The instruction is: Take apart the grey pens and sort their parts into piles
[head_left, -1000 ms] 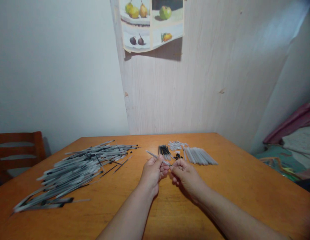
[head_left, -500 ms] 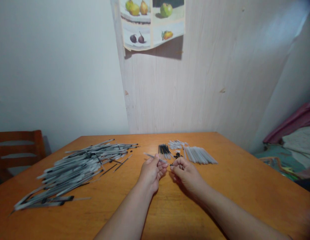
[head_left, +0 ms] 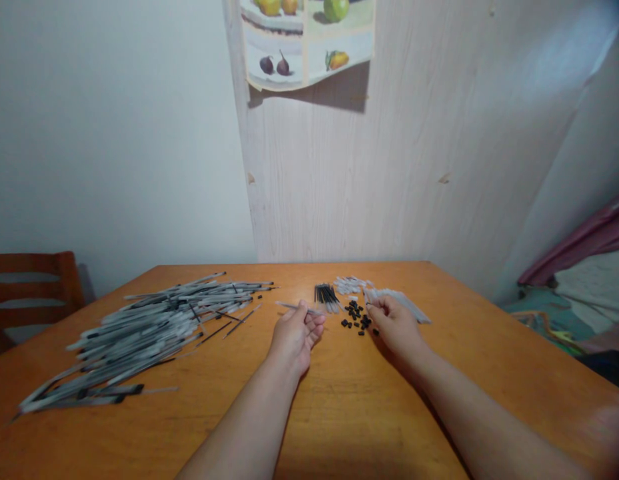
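Observation:
My left hand pinches a thin, clear pen barrel between thumb and fingers, above the middle of the table. My right hand is farther right, its thumb and forefinger brought together beside small black pen plugs. Whatever lies between those fingertips is too small to make out. Behind that hand, a row of clear pen barrels is partly hidden. Just beyond my left fingertips lies a bundle of dark pen refills, and clear pen caps are heaped beside it.
A big pile of grey and clear pens spreads over the left side of the wooden table. A chair stands at the left. Fruit pictures hang on the wall, and cloth lies at the far right.
My right hand has moved right, away from my left hand, uncovering more black plugs. My left hand, still holding the barrel, has shifted slightly left. The view has tilted down slightly.

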Demonstrator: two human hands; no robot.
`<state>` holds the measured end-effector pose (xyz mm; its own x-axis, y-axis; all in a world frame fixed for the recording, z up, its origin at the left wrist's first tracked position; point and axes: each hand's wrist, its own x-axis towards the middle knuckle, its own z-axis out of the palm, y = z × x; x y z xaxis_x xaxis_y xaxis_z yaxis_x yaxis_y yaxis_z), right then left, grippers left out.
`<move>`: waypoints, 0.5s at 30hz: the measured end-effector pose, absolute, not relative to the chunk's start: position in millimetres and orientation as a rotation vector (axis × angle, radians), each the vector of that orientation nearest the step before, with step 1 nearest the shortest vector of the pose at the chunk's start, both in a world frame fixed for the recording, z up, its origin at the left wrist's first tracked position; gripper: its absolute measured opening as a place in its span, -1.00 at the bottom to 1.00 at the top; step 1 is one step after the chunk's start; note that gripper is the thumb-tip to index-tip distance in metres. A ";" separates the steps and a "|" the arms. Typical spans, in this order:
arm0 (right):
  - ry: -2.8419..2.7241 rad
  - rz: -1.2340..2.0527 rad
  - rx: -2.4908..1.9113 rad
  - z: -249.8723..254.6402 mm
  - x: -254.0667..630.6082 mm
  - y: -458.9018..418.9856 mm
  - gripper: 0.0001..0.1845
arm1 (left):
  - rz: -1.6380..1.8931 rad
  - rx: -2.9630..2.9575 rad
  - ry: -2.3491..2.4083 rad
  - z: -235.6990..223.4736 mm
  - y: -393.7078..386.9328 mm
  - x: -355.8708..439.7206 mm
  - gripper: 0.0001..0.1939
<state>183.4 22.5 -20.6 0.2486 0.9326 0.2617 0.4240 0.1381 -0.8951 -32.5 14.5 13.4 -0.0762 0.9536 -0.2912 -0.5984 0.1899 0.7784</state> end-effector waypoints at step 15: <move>-1.738 0.186 -2.050 -7.9 169.3 16.0 -0.76 | 1.371 0.487 0.959 11.3 16.7 -33.1 -0.84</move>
<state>169.3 16.0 -7.9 0.1997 0.9632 0.1797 0.9035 -0.1100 -0.4142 -33.1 16.7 11.3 -0.0790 0.9554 -0.2846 -0.5951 0.1839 0.7823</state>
